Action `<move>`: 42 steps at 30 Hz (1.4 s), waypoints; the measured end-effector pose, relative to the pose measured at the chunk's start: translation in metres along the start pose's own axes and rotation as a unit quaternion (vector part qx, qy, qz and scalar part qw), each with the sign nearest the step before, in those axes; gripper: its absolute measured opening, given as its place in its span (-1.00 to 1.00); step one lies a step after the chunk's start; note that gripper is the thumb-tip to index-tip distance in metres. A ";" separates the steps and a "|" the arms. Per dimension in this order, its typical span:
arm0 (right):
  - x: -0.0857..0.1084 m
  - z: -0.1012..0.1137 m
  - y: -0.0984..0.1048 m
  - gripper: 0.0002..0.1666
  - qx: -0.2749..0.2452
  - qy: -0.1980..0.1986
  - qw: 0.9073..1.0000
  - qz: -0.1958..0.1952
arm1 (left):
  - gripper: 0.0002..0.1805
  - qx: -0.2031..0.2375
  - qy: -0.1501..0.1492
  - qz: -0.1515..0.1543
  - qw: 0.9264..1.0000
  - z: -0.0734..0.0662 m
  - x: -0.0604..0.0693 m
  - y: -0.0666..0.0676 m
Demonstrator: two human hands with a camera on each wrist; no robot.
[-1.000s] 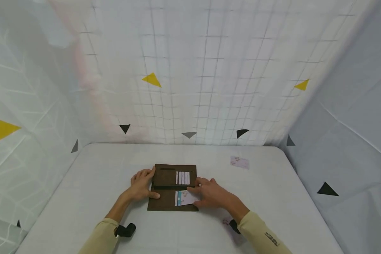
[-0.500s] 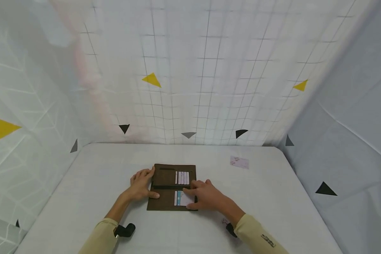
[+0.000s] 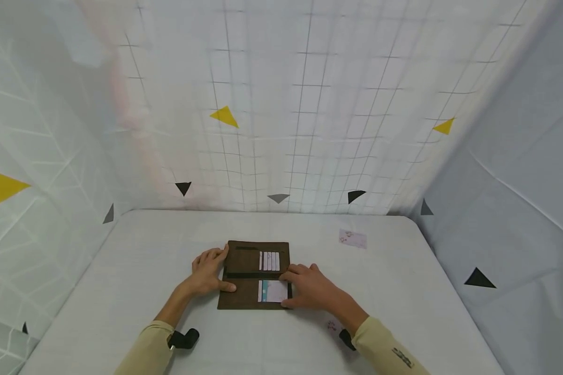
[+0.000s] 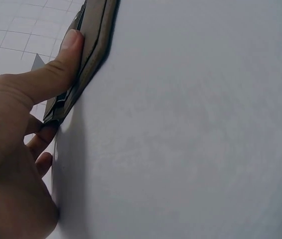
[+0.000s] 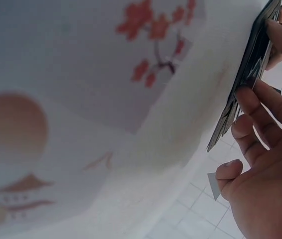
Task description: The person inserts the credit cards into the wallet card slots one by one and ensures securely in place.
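Note:
An open brown wallet (image 3: 246, 299) lies on the white table. My left hand (image 3: 206, 273) holds its left side, the thumb (image 4: 71, 47) lying on the inner face and the fingers at the edge. Several pale cards (image 3: 271, 261) stand stacked in the far panel's slots. On the near panel lies a white card with a blue stripe (image 3: 274, 291), its left end tucked into a slot. My right hand (image 3: 311, 286) is at that card's right end, index finger at the far corner and thumb at the near one; the right wrist view shows it by the wallet's edge.
One pink-flowered card (image 3: 353, 239) lies at the back right of the table. Another flowered card (image 3: 332, 326) lies under the right wrist, partly hidden by the wrist camera; it looms large in the right wrist view. White sheeting (image 3: 281, 130) encloses the table.
The striped card, tilted at first, now lies straight along the near panel. My right hand moved left over it, then drew back right a little. My left hand stays put.

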State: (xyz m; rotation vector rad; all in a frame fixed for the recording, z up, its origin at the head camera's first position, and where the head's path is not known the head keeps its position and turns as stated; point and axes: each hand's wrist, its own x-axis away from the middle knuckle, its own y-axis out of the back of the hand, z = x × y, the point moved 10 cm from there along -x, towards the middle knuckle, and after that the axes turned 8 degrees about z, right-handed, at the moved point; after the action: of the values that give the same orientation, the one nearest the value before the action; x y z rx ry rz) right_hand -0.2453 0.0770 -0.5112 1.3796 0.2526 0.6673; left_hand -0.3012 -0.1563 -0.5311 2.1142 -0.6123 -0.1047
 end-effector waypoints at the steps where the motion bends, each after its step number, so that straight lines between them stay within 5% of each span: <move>1: 0.000 -0.001 0.000 -0.24 -0.004 -0.002 1.000 0.002 | 0.38 0.000 0.000 0.001 1.000 0.000 0.000 0.000; 7: -0.006 0.002 -0.001 -0.22 -0.036 -0.003 0.999 0.009 | 0.38 0.008 0.003 0.004 1.000 -0.002 0.001 0.001; 14: -0.017 0.023 0.005 -0.22 0.001 0.025 1.000 0.000 | 0.38 0.013 0.004 0.005 1.000 -0.003 0.000 0.002; 27: -0.011 0.010 0.004 -0.32 -0.016 -0.001 1.000 -0.005 | 0.39 0.011 0.005 0.011 1.000 0.000 0.000 -0.001; 42: -0.023 0.032 0.006 -0.38 0.022 0.018 1.000 -0.013 | 0.38 0.016 0.003 0.010 1.000 -0.001 0.001 0.000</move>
State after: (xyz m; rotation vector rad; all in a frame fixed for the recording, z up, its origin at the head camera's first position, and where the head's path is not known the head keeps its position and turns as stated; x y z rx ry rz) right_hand -0.2483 0.0382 -0.5037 1.4059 0.3153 0.6682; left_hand -0.3003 -0.1555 -0.5304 2.1377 -0.6336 -0.0775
